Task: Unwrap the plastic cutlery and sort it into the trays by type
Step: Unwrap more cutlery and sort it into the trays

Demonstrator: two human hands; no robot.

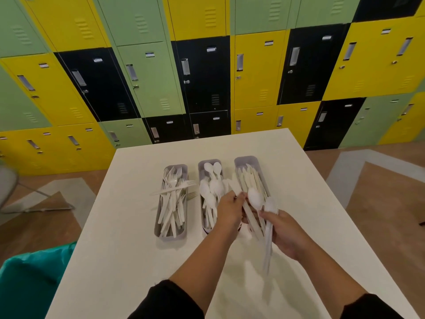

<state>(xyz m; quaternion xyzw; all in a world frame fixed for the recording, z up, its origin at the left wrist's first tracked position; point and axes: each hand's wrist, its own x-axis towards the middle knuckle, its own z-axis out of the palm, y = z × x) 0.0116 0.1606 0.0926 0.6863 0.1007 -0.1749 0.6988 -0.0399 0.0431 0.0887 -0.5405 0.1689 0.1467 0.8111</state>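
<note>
A bundle of white plastic cutlery [261, 215] is held between both hands above the near end of the right tray [246, 161]. Two spoon bowls stick out of its top; the handles below are blurred, so what else is in the bundle, and whether any wrapping is on it, cannot be made out. The right hand [286, 233] grips the bundle's handles with curled fingers. The left hand [230, 210] pinches the upper part of the bundle with its fingertips, and hides the near end of the middle tray [208, 162].

Three grey trays stand side by side on the white counter [128, 215]. The left tray [171, 237] holds forks, one lying crosswise over its rim. The middle tray holds spoons. The right tray holds long flat pieces that look like knives, partly hidden by the bundle.

Black sleeves [167, 302] are cut off by the bottom edge. A teal object [30, 279] sits at lower left, only partly in view. Yellow, green and black lockers [202, 72] fill the background.
</note>
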